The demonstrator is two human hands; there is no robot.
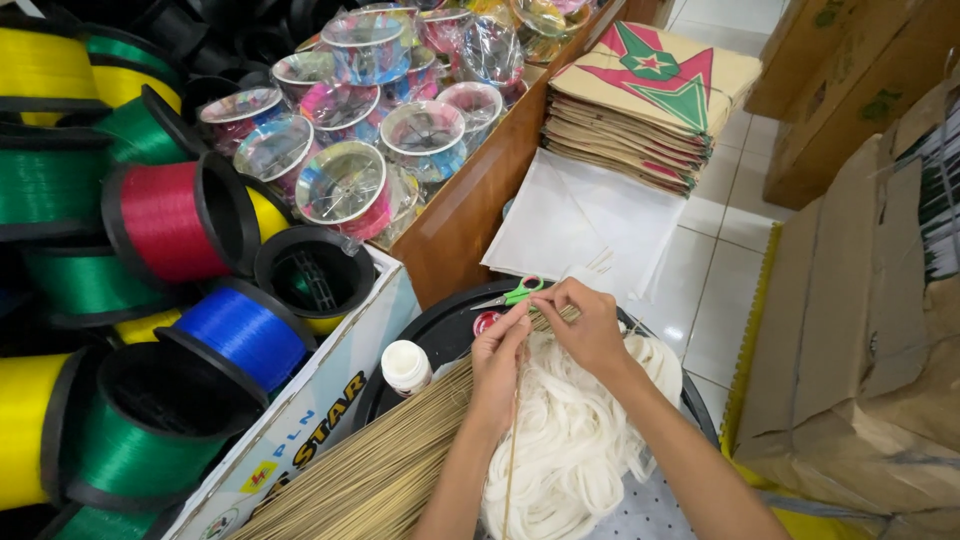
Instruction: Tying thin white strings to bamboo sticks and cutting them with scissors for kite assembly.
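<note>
My left hand (497, 362) and my right hand (590, 325) meet above a round black tray (440, 335). Both pinch one thin bamboo stick (515, 440) that runs down toward me. Below my hands lies a heap of white string (575, 440). A thick bundle of thin bamboo sticks (370, 470) lies slanted across the tray's left side. Green-handled scissors (515, 293) rest on the tray's far rim, just beyond my fingers. A small white bottle (405, 365) stands at the tray's left edge.
Large spools of yellow, green, red and blue line (170, 220) fill a box at the left. Wrapped clear spools (350, 185) sit in a wooden crate. White sheets (580, 225), a stack of paper kites (645, 100) and cardboard boxes (860, 330) lie to the right.
</note>
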